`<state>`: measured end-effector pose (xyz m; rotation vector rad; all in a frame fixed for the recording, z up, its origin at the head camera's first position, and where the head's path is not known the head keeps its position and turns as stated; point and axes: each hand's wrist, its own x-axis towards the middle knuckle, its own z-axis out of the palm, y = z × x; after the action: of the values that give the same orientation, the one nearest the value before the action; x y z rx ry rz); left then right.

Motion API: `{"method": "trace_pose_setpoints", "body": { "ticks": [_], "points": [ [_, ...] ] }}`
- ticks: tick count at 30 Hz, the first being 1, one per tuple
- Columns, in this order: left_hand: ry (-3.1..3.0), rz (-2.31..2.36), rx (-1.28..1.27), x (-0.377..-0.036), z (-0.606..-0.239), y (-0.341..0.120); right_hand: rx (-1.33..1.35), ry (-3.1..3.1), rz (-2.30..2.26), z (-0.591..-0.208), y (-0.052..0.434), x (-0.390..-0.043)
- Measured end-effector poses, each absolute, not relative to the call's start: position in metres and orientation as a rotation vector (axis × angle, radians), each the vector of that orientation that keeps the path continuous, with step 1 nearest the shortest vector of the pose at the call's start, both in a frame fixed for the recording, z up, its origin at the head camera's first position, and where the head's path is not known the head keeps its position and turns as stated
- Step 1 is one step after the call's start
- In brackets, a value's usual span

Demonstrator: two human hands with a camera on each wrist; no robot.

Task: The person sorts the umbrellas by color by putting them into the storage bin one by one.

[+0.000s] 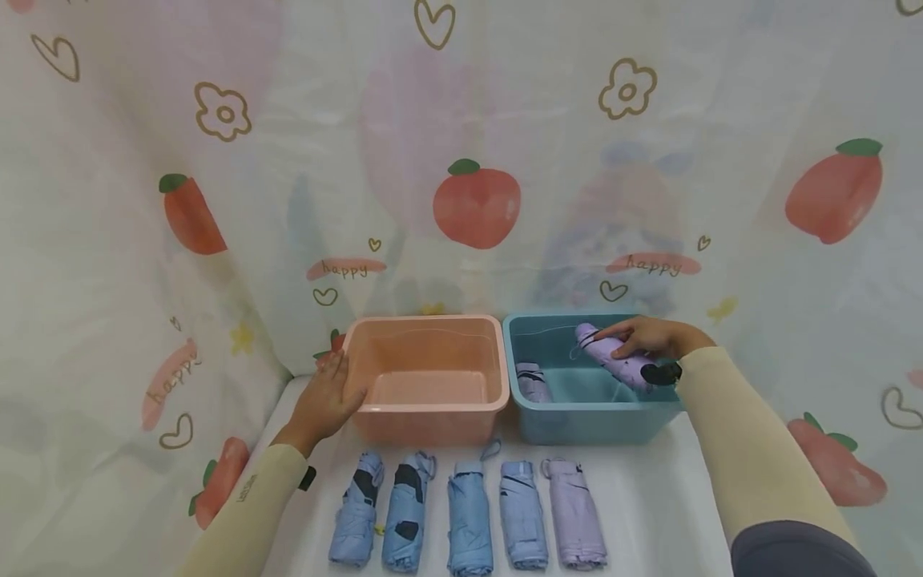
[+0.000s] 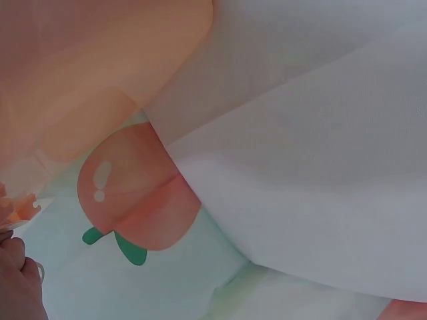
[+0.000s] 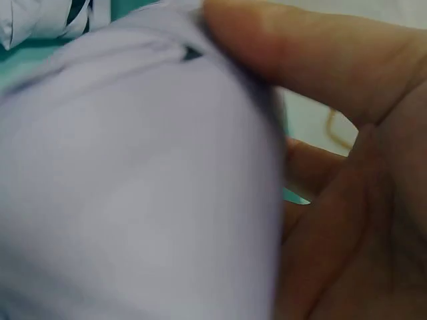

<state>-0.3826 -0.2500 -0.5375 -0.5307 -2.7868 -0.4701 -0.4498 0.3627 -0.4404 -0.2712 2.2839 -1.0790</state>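
My right hand (image 1: pixel 652 336) grips a folded lilac umbrella (image 1: pixel 613 361) inside the teal bin (image 1: pixel 598 425). Close up in the right wrist view, the thumb presses along the umbrella's fabric (image 3: pixel 147 173), and the other fingers are partly hidden behind it. Another folded lilac umbrella (image 1: pixel 534 383) lies at the left end of that bin. My left hand (image 1: pixel 322 405) rests with straight fingers at the left rim of the peach bin (image 1: pixel 433 429). Nothing lies in the peach bin. Only a few of that hand's fingers (image 2: pixel 20 280) show at the edge of the left wrist view.
A row of folded umbrellas lies in front of the bins: several blue ones, among them a plain blue umbrella (image 1: pixel 470 521), and a lilac umbrella (image 1: pixel 577 517) at the right end. A patterned curtain (image 1: pixel 476 104) stands behind the bins. White cloth covers the table (image 1: pixel 649 513).
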Motion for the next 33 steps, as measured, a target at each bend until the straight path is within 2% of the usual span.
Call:
{"method": "trace_pose_setpoints", "body": {
  "ticks": [9, 19, 27, 33],
  "points": [
    [-2.797, -0.459, -0.488, -0.372, -0.545, -0.256, -0.292, 2.327, -0.898, -0.492, 0.341, -0.46],
    [-2.766, -0.469, -0.509, -0.375, -0.543, -0.253, -0.248, 2.471, -0.647, -0.508, 0.333, -0.453],
    [-2.762, -0.485, -0.507, -0.377, -0.542, -0.252, -0.131, 2.457, -0.691, -0.533, 0.324, -0.461],
    [-2.733, -0.482, -0.523, -0.382, -0.544, -0.251, -0.197, 2.444, -0.595, -0.54, 0.318, -0.466]
  ]
}}
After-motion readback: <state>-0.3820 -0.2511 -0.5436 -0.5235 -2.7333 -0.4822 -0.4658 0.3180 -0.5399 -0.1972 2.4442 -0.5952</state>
